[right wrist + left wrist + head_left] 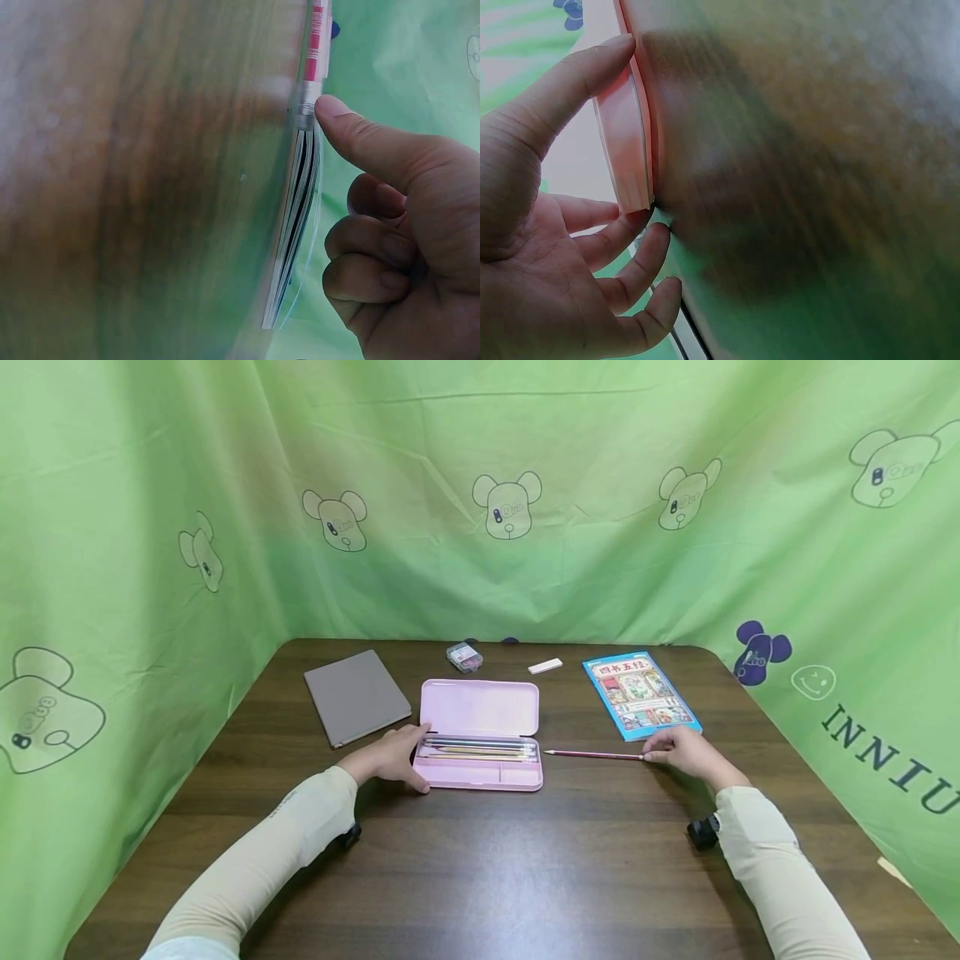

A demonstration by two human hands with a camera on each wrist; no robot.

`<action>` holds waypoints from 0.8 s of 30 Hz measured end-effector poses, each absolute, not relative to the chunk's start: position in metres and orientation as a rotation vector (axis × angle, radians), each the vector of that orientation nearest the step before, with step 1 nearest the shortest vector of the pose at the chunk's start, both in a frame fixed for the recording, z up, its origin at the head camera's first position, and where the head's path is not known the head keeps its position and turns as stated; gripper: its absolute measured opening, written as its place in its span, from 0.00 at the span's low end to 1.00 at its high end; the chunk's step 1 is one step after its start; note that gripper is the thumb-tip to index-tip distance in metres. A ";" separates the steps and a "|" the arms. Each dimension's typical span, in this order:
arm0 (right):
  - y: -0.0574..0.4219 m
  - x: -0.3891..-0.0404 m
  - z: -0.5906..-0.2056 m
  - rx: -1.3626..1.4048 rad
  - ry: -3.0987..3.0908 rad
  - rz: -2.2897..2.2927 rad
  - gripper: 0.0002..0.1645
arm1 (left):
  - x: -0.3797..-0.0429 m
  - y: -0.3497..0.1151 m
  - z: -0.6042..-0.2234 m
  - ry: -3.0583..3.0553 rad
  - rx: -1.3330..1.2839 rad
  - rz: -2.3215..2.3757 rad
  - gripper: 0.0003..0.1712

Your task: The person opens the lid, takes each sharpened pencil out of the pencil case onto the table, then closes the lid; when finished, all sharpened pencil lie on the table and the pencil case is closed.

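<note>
The pink pencil case (478, 775) lies open on the dark wooden table (480, 877), its lid (480, 708) tipped back toward twelve o'clock. Several pencils (472, 748) lie along its far compartment. At the case's nine o'clock, the left hand (392, 755) grips that short end, thumb at the near corner and fingers along the side. At three o'clock, the right hand (686, 753) pinches the end of a red pencil (600, 755), whose point sits just off the case's right edge; whether the shaft rests on the wood cannot be told.

From the case, a grey notebook (357, 697) lies near ten o'clock, a small box (465, 657) at twelve, a white eraser (545, 666) at one, and a blue-bordered book (641, 696) between two and three. The book's near edge lies just beside the right fingers, leaving little room there; contact is unclear. Toward six o'clock, the wood stretches broadly from the case's front edge, giving wide room between the forearms.
</note>
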State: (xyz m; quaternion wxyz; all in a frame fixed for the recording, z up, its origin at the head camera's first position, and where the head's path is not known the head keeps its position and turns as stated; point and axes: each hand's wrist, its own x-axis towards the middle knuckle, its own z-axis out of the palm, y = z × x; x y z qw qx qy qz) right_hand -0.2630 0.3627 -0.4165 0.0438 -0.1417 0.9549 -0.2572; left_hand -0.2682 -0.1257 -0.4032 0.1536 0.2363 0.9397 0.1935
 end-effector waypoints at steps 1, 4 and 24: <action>0.363 -0.263 -0.417 -0.431 2.921 -0.785 0.06 | -0.268 -0.126 -0.403 2.695 0.679 0.555 0.62; 0.362 -0.263 -0.417 -0.419 2.920 -0.793 0.08 | -0.268 -0.126 -0.402 2.694 0.670 0.558 0.62; 0.333 -0.266 -0.402 -0.580 2.951 -0.781 0.12 | -0.269 -0.125 -0.404 2.687 0.617 0.527 0.62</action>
